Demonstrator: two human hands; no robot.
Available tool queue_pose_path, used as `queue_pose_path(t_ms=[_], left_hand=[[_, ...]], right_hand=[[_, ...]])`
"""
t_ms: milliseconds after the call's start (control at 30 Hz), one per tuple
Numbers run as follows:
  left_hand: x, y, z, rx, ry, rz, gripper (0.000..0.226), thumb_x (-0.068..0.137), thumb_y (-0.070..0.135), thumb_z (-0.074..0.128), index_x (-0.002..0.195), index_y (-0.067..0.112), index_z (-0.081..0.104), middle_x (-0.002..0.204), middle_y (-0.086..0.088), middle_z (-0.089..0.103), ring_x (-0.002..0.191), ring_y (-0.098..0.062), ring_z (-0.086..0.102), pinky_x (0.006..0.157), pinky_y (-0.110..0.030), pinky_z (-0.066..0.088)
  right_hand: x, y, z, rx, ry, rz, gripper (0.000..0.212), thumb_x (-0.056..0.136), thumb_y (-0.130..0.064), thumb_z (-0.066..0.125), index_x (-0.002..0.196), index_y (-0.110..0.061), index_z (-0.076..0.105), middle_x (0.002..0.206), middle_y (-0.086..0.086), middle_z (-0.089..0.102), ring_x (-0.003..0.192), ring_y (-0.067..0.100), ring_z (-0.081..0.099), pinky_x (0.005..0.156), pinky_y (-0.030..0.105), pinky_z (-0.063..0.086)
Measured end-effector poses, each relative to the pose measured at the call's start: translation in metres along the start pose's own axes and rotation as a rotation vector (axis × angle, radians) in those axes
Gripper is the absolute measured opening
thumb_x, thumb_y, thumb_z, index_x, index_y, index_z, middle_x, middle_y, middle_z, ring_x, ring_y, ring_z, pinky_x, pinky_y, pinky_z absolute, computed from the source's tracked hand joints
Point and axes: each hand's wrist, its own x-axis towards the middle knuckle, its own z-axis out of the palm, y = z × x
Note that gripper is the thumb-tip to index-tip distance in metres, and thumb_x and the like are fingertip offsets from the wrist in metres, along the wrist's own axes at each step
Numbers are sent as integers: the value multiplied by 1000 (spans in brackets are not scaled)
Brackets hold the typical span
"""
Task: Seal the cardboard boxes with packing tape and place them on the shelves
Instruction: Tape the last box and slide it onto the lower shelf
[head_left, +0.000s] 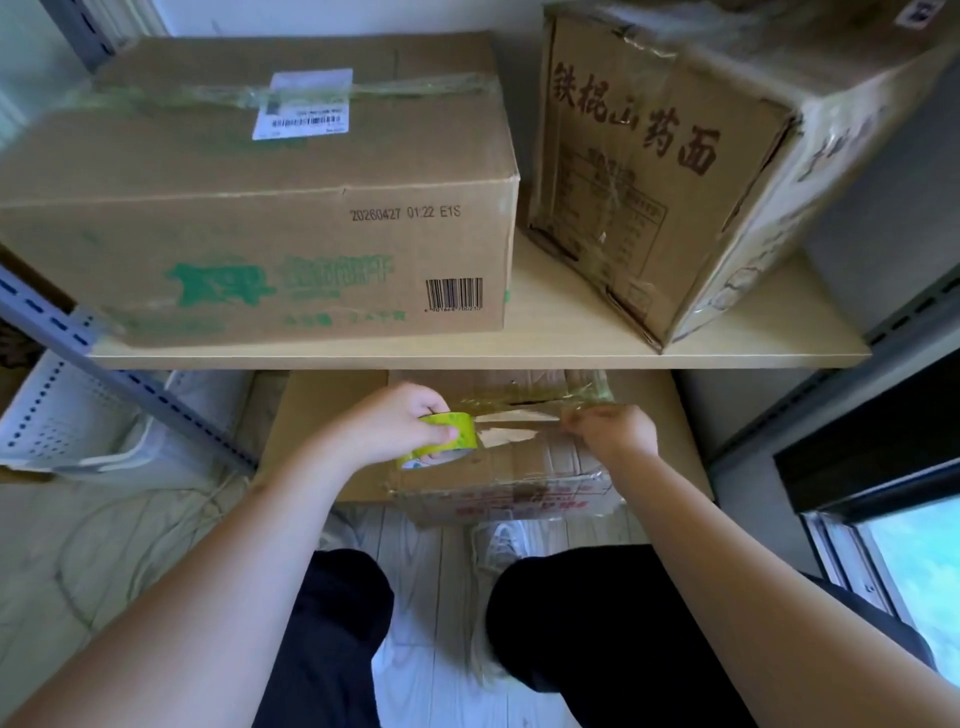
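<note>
Cardboard box being taped: the box (498, 467) sits on the lower shelf (675, 415), top facing up, so the seam is easy to reach from above.
Left hand: the left hand (400, 421) has its fingers curled round the green tape roll (441, 439), gripping it just above the box lid, I'd guess to keep the strip tight.
Right hand: the right hand (613, 428) pinches the free end of the tape strip (519, 421), fingertips together, near the box's right side, probably about to press it down.
Already done, looks like: two taped boxes on the upper shelf (545, 343), the wide box (260, 208) on the left and the printed box (675, 171) tilted on the right.
Hard to see: the back of the lower box is hidden under the upper shelf, so can't tell how much of the seam is covered. The print on its front is too blurry to read.
Cut off: white basket (78, 415) at the left edge.
</note>
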Motion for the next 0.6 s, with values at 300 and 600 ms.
queue_pose_path(t_ms=[300, 600], left_hand=[[14, 20, 2, 497, 353, 147, 48, 82, 69, 60, 68, 23, 61, 66, 5, 62, 62, -16, 59, 51, -29, 36], [4, -28, -19, 546, 422, 132, 51, 90, 63, 54, 64, 20, 49, 56, 2, 53, 60, -19, 56, 54, -32, 35]], right_hand=[[19, -3, -20, 198, 248, 12, 20, 89, -28, 70, 102, -14, 76, 88, 5, 65, 77, 25, 58, 74, 27, 44], [39, -2, -38, 348, 240, 143, 18, 80, -22, 75, 88, -10, 65, 85, 6, 65, 78, 24, 64, 80, 36, 56]])
